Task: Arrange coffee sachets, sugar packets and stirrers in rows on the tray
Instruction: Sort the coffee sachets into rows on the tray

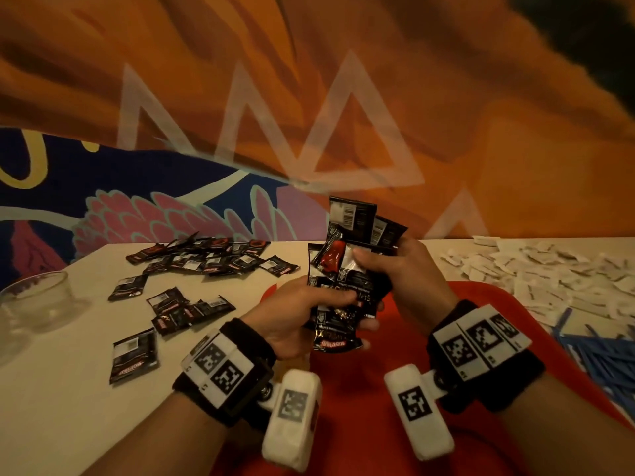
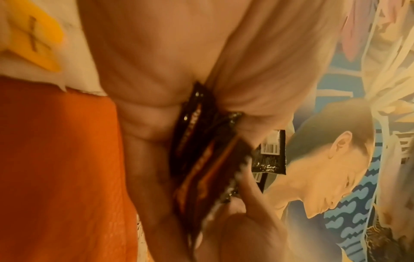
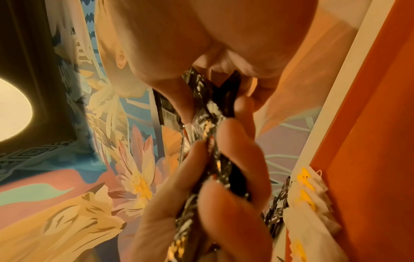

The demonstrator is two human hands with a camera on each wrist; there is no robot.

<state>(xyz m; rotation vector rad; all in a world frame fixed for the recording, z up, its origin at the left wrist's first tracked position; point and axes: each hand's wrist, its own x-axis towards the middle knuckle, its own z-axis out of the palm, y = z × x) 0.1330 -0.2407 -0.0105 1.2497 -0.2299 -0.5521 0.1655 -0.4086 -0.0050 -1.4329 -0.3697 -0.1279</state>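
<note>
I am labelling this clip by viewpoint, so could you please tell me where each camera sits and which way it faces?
Head: worn on the head, looking forward and down at the red tray; left hand and right hand grip a bunch of coffee sachets.
Left wrist: looks along the left palm at the sachet edges.
Right wrist: looks along the right-hand fingers pinching the sachets.
All three views share the sachet bunch.

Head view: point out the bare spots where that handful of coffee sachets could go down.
Both hands, left hand and right hand, hold the sachet bundle over the red tray, whose visible surface is bare. The table's near-left corner is also free. Crowded: scattered coffee sachets far left, sugar packets and blue stirrers right.
</note>
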